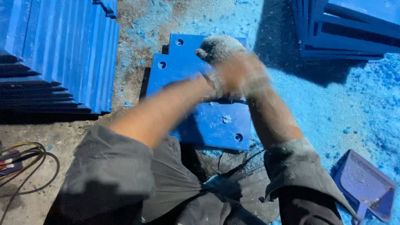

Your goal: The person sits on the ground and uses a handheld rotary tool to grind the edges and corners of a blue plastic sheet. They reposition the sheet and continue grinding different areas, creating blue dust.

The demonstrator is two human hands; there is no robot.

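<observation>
Both hands blurred over blue plate

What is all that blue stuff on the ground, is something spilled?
Blue dust and shavings cover the ground right of the blue plate and coat both hands. A dusty scoop lies in them.

Smooth matt blue plastic plate (dusty), rough concrete floor
</observation>
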